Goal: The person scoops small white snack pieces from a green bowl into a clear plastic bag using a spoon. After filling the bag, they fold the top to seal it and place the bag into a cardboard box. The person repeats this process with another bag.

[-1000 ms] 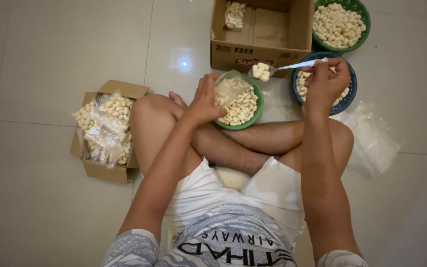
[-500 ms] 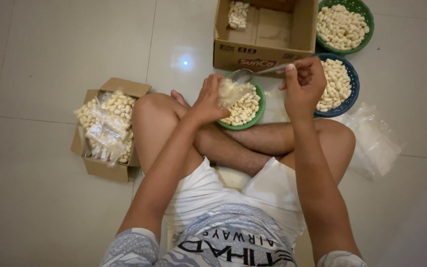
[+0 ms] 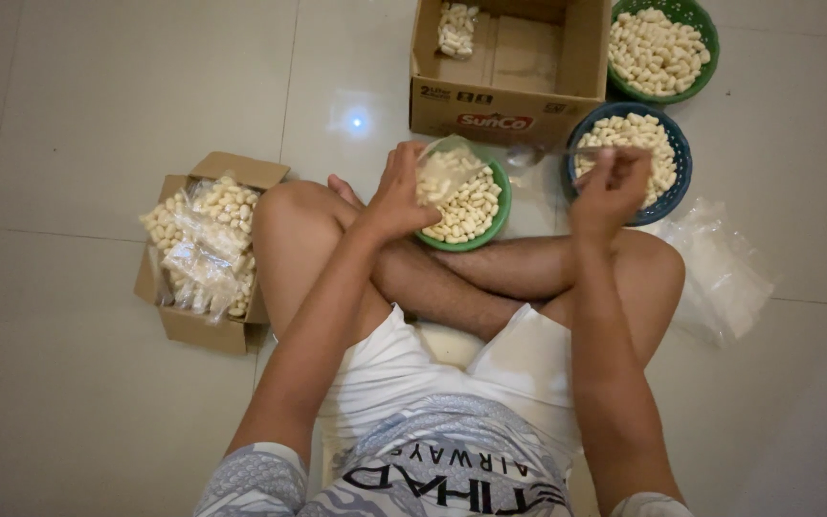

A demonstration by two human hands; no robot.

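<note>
Spoon (image 3: 552,153) lies level, bowl pointing left, handle in right hand (image 3: 610,187).

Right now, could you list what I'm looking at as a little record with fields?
Setting: person sitting cross-legged on tiled floor
Left hand: holds small clear bag over green bowl of pale pieces
Right hand: holds spoon by blue bowl
Far: large cardboard box, second green bowl
Left side: small box of filled bags
Right side: empty plastic bags

White shorts, grey patterned short-sleeve shirt with dark lettering, bare legs.
</note>
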